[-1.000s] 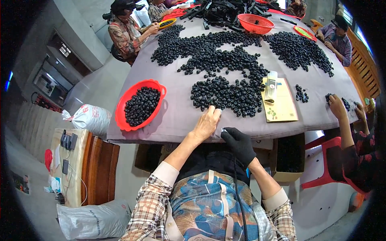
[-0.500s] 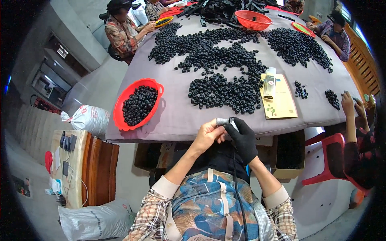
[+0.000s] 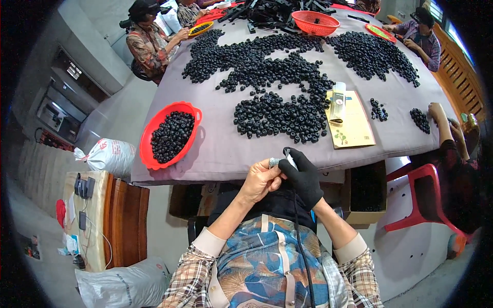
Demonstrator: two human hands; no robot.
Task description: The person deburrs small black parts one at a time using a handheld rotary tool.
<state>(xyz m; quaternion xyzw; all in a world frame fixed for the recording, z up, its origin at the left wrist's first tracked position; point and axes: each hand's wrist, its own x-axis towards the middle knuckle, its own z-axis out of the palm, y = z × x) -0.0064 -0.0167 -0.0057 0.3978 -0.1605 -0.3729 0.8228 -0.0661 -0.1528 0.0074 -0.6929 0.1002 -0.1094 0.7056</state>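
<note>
both hands sit a little lower than before, at the table edge (image 3: pixel 215 172). left hand (image 3: pixel 261 180) pinches a small ring (image 3: pixel 274 162); gloved right hand (image 3: pixel 304 175) grips a corded tool (image 3: pixel 290 159).

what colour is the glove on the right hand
Black, on the right hand; the left hand is bare. The head view shows it.

Table (image 3: pixel 221 149) fills the upper centre of frame, rings (image 3: pixel 277 113) heaped on its middle; my hands meet at its near edge, lower centre. Basket (image 3: pixel 149 138) holding rings sits left; card (image 3: pixel 354 128) right, a bottle (image 3: pixel 338 101) on it. Sack (image 3: pixel 110 156) lies on the floor, far left.
</note>
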